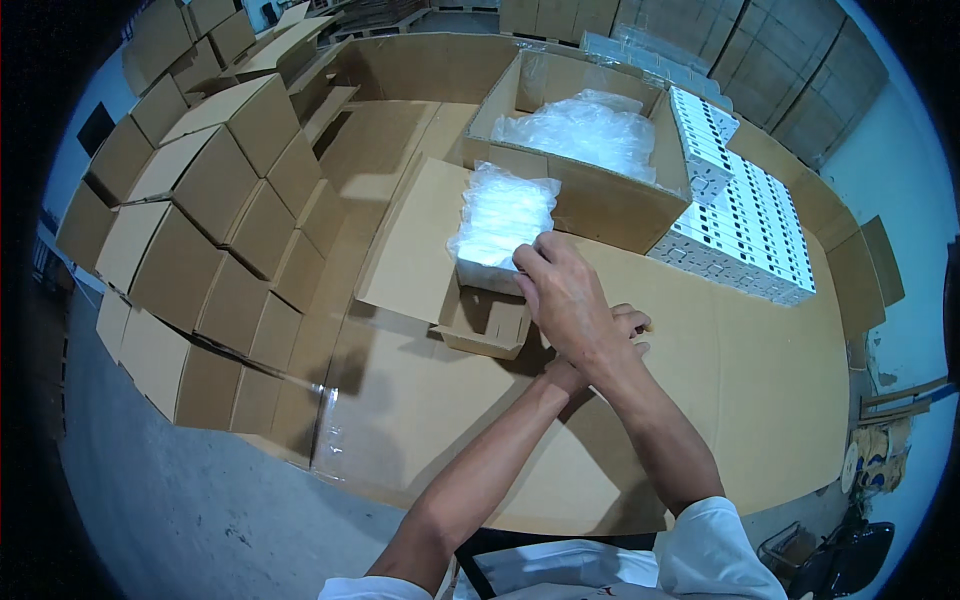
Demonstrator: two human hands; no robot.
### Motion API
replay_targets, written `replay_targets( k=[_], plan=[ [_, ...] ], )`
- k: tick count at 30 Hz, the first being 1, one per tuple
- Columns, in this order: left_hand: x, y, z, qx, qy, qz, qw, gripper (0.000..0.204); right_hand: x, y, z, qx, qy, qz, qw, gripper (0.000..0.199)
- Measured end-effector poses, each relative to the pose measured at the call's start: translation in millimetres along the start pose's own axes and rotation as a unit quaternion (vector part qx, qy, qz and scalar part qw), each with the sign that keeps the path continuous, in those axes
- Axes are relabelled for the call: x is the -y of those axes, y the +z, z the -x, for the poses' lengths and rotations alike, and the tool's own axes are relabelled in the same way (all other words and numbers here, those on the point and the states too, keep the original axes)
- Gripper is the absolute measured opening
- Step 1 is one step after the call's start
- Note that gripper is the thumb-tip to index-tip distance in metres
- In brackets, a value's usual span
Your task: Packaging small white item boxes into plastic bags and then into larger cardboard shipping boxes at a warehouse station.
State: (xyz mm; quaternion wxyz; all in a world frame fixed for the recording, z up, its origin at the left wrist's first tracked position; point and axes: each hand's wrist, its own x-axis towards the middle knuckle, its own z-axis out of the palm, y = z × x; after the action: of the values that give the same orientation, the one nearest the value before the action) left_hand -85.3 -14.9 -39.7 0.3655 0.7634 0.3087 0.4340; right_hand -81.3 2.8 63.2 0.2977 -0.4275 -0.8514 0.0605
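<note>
My forearms cross over the cardboard-covered table. My right hand reaches to the left, its thumb and fingers closed on the near right edge of a stack of clear plastic bags. The bags lie on a white block, which sits in the far part of a small open cardboard box with its long flap spread to the left. Under my right wrist, my left hand points to the right. Its fingers are curled, and the palm and whatever they hold are hidden.
Small brown cartons stand stacked at the left. At the back, a big open carton holds crumpled clear plastic. White blocks with dark square marks are stacked to its right. A raised cardboard edge borders the table's far side.
</note>
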Motion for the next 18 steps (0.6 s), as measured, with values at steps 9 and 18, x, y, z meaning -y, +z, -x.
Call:
replay_targets(
  k=[9, 18],
  plan=[
    [-8, 10, -9, 0.009, -0.006, -0.022, 1.000, 0.029, -1, -35, 21, 0.016, 0.023, 0.064, 0.998, 0.021],
    [-8, 32, -39, 0.054, -0.030, -0.048, 0.997, 0.034, -30, -66, 36, 0.025, 0.034, 0.027, 0.999, 0.039]
  ],
)
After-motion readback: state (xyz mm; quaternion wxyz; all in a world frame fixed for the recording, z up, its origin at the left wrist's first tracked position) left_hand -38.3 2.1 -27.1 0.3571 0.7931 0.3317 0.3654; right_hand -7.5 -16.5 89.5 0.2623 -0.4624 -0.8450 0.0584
